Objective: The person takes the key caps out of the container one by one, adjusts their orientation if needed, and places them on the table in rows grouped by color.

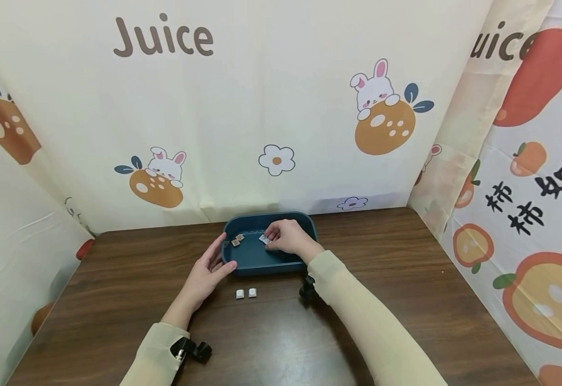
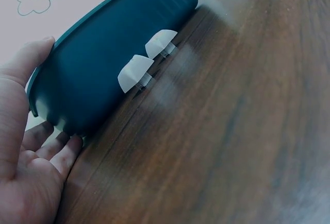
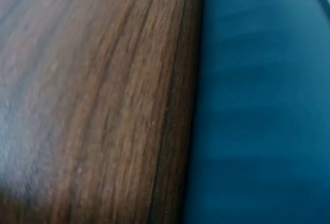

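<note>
A dark blue-green tray point(image 1: 261, 266) sits at the back of the table. My left hand point(image 1: 207, 273) holds its left end, thumb by the front and fingers along the side; the left wrist view shows the hand against the tray wall point(image 2: 98, 59). Inside the tray, my right hand point(image 1: 287, 237) pinches a small whitish keycap point(image 1: 264, 239), partly hidden by the fingers. Two brown patterned keycaps point(image 1: 238, 240) lie in the tray's left part. In front of the tray, two white keycaps point(image 1: 240, 294) rest on the wood. The right wrist view shows only tray wall point(image 3: 258, 105) and tabletop.
The brown wooden table point(image 1: 382, 300) ends at a printed curtain point(image 1: 271, 107) just behind the tray. More printed cloth point(image 1: 517, 214) hangs along the right side. A black wrist device point(image 1: 191, 348) sits on the left sleeve.
</note>
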`<act>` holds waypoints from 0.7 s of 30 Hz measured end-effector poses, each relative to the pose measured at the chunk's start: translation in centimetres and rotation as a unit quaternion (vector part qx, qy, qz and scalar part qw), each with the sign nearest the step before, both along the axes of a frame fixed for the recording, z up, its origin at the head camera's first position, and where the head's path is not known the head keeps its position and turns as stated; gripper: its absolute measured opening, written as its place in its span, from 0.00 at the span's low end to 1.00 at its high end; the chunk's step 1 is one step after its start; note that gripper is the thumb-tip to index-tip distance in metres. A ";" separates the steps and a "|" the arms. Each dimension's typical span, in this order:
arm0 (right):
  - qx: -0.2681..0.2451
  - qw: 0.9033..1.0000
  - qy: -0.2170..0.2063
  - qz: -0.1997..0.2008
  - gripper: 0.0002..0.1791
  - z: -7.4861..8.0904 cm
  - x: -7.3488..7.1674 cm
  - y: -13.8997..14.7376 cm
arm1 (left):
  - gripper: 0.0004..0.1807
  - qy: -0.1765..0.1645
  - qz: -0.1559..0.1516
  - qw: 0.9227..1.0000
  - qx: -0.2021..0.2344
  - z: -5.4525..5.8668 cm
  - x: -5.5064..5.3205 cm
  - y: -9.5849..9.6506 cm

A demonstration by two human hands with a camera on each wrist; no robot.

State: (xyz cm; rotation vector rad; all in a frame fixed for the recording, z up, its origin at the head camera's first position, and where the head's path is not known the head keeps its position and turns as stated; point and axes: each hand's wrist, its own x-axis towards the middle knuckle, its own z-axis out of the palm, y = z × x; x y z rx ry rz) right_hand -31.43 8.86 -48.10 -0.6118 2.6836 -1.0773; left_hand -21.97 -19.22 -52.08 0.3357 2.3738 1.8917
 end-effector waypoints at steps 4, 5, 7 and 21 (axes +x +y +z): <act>0.007 1.000 0.007 0.002 0.12 -0.1 -0.1 0.0 | 0.44 0.000 0.001 1.000 -0.003 0.0 0.0 0.0; 0.010 1.000 0.009 0.003 0.11 -0.1 -0.1 0.0 | 0.44 0.000 0.001 1.000 -0.003 0.0 0.0 0.1; 0.016 1.000 0.011 0.003 0.10 -0.1 -0.1 0.0 | 0.44 0.001 0.001 1.000 -0.005 0.0 0.0 0.1; 0.022 1.000 0.012 0.007 0.07 -0.1 0.1 0.0 | 0.44 0.002 0.000 1.000 -0.008 0.1 0.0 0.1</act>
